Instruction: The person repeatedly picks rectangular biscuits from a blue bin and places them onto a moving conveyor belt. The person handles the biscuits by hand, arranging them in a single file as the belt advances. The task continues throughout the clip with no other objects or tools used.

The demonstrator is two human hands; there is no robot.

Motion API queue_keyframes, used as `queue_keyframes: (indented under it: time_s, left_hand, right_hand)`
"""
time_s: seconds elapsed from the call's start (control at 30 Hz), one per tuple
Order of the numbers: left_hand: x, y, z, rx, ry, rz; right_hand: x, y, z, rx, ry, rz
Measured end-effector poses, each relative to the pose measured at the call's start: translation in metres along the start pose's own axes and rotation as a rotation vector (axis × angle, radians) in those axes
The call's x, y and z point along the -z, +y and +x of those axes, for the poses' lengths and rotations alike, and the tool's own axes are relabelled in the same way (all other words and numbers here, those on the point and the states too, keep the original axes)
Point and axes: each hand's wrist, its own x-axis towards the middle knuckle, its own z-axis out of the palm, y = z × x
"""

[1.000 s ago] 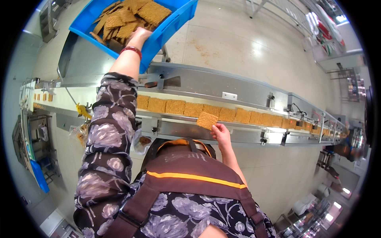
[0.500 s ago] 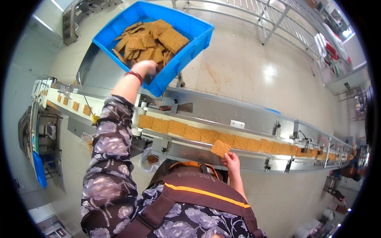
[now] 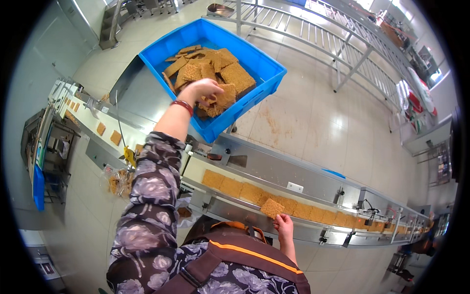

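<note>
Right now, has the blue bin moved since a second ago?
No: the blue bin keeps its place against the conveyor frame, neither nearer nor farther; only the view has shifted.

"What's under that slatted metal railing (image 3: 297,30)?"

"Pale tiled floor (image 3: 313,147), with a bright glare (image 3: 341,117) on it just in front of the railing."

"And the walls?"

"A smooth pale wall (image 3: 54,73), well to the railing's left; a grey metal stand (image 3: 110,24) between them."

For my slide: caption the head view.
Left hand in blue crate of crackers; right hand pinches single cracker at conveyor.
</note>
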Motion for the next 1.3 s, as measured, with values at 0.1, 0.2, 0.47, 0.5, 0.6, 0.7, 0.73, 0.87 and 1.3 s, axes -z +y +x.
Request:
queue_keyframes:
  time_s: [0.1,0.2,0.47,0.5,0.6,0.7,0.73,0.87,1.3]
  left_hand:
    - [-0.03,-0.006,0.016,0.005,0.097,0.231]
    - [-0.042,-0.048,0.061,-0.1,0.288,0.361]
    - [-0.071,-0.034,0.051,0.005,0.471,0.432]
    - [-0.069,-0.042,0.059,-0.03,0.475,0.373]
    - [-0.06,-0.059,0.075,-0.157,0.403,0.119]
    - [-0.067,-0.015,0.028,-0.108,0.205,-0.056]
    - [-0.06,-0.021,0.021,-0.141,0.145,-0.172]
    - [0.005,-0.09,0.04,-0.347,0.179,-0.276]
    - [-0.05,-0.18,-0.154,-0.476,0.023,-1.536]
  right_hand:
    - [-0.012,-0.004,0.001,0.033,-0.02,0.0]
    - [-0.015,-0.003,0.005,0.093,-0.091,-0.032]
    - [-0.011,0.001,-0.012,0.03,-0.018,-0.011]
    - [-0.013,-0.001,-0.014,0.029,-0.014,-0.018]
    - [-0.017,-0.002,-0.016,0.027,-0.016,-0.03]
    - [-0.006,0.014,-0.006,0.059,0.011,-0.046]
    - [-0.009,0.007,-0.007,0.052,0.012,-0.087]
    - [-0.012,-0.007,-0.012,0.11,-0.008,-0.05]
    - [0.009,0.007,-0.005,0.24,-0.005,0.013]
